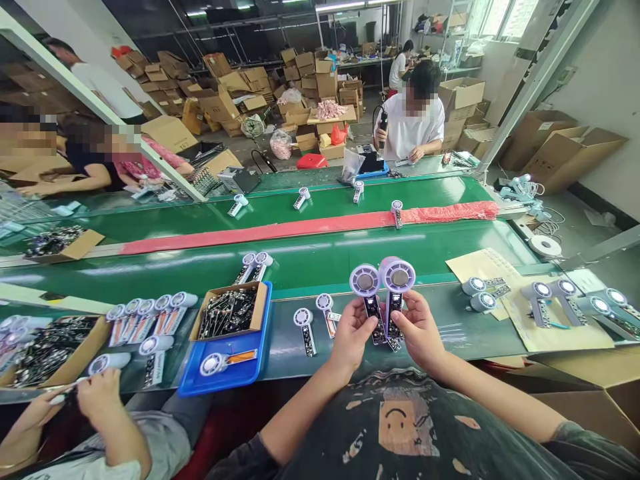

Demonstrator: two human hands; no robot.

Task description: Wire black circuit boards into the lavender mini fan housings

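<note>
Two purple handheld fans with bare circuit boards in their handles are raised side by side in front of me. My left hand (pixel 353 333) is closed round the handle of the left handheld fan (pixel 365 280). Gripped in my right hand (pixel 419 327) is the right handheld fan (pixel 399 275), its thumb on the board. The two handles come together at the bottom, where part of another circuit board (pixel 395 345) shows. On the bench left of my hands lie a fan with a dark board (pixel 307 337) and a fan with an orange strip (pixel 327 320).
A blue tray (pixel 187 365) carries a carton of circuit boards (pixel 235 313) and one fan. Several fans lie on cardboard sheets (pixel 555 339) at right. Beyond runs a green conveyor (pixel 320 257) with a red strip (pixel 280 230). A co-worker's hands (pixel 100 393) work at left; another person sits opposite.
</note>
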